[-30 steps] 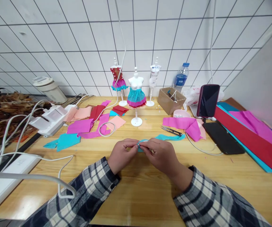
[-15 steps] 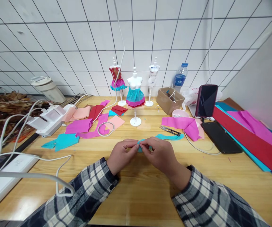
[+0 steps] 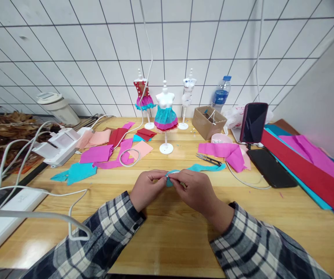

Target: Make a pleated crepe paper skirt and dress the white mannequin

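My left hand (image 3: pixel 148 189) and my right hand (image 3: pixel 194 190) meet just above the wooden table (image 3: pixel 173 236), fingertips pinched together on a small piece of teal crepe paper (image 3: pixel 169 180). A longer teal strip (image 3: pixel 206 167) trails from it to the right along the table. Small thread snips (image 3: pixel 209 159) lie just beyond my right hand. Behind them stands a white doll mannequin in a teal and magenta skirt (image 3: pixel 165 116), flanked by two smaller mannequins (image 3: pixel 143 99) (image 3: pixel 188 95).
Crepe paper scraps (image 3: pixel 97 155) in pink, magenta, red and teal lie at the left. A cardboard box (image 3: pixel 209 123), water bottle (image 3: pixel 221 93), propped phone (image 3: pixel 253 123), flat phone (image 3: pixel 271 168) and long paper sheets (image 3: pixel 312 166) fill the right. White cables (image 3: pixel 39 193) and adapters (image 3: pixel 59 145) crowd the left.
Both hands stay pinched on the teal paper, with only small finger movements; they have drifted slightly toward me.
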{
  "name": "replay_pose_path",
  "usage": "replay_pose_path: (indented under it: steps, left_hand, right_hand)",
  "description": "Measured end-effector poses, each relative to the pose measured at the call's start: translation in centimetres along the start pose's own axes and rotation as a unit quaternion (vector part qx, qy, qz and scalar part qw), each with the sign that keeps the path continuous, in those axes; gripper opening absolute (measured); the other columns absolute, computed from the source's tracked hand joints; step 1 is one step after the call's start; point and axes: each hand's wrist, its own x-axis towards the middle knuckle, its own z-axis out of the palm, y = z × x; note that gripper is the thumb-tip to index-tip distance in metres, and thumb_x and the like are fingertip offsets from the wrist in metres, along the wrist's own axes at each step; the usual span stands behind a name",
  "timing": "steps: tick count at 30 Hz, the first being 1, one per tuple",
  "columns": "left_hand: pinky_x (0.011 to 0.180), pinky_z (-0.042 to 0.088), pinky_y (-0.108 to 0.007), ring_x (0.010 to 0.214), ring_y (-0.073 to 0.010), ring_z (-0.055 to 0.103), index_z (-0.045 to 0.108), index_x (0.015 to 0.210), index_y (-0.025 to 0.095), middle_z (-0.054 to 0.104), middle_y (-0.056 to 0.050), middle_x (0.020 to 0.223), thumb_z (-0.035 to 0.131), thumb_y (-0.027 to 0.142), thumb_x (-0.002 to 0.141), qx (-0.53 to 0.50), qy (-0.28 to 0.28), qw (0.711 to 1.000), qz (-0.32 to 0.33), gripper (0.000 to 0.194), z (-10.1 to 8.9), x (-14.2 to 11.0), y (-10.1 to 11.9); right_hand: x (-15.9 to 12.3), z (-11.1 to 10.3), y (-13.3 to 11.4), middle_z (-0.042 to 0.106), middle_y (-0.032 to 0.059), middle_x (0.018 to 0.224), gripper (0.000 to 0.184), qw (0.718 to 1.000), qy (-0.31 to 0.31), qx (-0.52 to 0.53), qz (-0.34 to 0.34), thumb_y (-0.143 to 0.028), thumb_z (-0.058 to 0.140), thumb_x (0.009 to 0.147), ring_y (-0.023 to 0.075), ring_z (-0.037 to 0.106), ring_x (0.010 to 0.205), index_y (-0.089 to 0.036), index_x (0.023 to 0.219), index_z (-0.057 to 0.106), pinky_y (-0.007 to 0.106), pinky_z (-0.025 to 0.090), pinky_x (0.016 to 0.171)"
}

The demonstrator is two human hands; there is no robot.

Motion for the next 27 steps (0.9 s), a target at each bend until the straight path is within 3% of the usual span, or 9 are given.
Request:
replay_pose_path:
  steps: [7, 12, 20, 27]
  left_hand:
    - [0.086, 0.054, -0.031, 0.089, -0.0229, 0.072, 0.080, 0.084, 0.019, 0.080, -0.005, 0.093, 0.058, 0.037, 0.083, 0.001, -0.025, 1.000, -0.002, 0.029, 0.14, -0.09, 0.27]
    - [0.080, 0.053, -0.028, 0.086, -0.0209, 0.072, 0.080, 0.085, 0.018, 0.080, -0.004, 0.091, 0.055, 0.035, 0.086, 0.033, -0.038, 0.999, 0.013, 0.030, 0.09, -0.15, 0.34]
    - [0.082, 0.051, -0.027, 0.085, -0.0185, 0.071, 0.080, 0.080, 0.021, 0.080, -0.004, 0.090, 0.056, 0.030, 0.086, 0.061, -0.030, 0.995, 0.071, 0.026, 0.41, -0.27, 0.68]
    - [0.080, 0.051, -0.026, 0.082, -0.0179, 0.070, 0.079, 0.078, 0.020, 0.079, -0.004, 0.088, 0.056, 0.029, 0.086, 0.062, -0.033, 0.995, 0.070, 0.026, 0.11, -0.25, 0.80]
  right_hand:
    - [0.25, -0.20, 0.01, 0.075, 0.0014, 0.083, 0.016, 1.000, -0.003, 0.008, 0.024, -0.023, 0.059, 0.093, 0.0159, 0.068, 0.074, -0.022, 0.098, 0.074, 0.027, 0.043, 0.063]
    - [0.33, -0.32, -0.02, 0.071, 0.0026, 0.088, 0.015, 0.996, 0.040, 0.053, 0.055, -0.021, 0.063, 0.088, 0.0147, 0.063, 0.074, -0.020, 0.102, 0.069, 0.025, 0.044, 0.062]
    - [0.41, 0.02, 0.09, 0.067, 0.0006, 0.078, 0.005, 0.993, 0.011, 0.090, 0.072, -0.017, 0.065, 0.084, 0.0137, 0.058, 0.069, -0.021, 0.084, 0.068, 0.025, 0.043, 0.060]
    - [0.76, 0.32, 0.30, 0.065, -0.0010, 0.072, 0.005, 0.972, -0.004, 0.174, 0.156, -0.019, 0.065, 0.081, 0.0115, 0.051, 0.058, -0.021, 0.080, 0.069, 0.024, 0.041, 0.056]
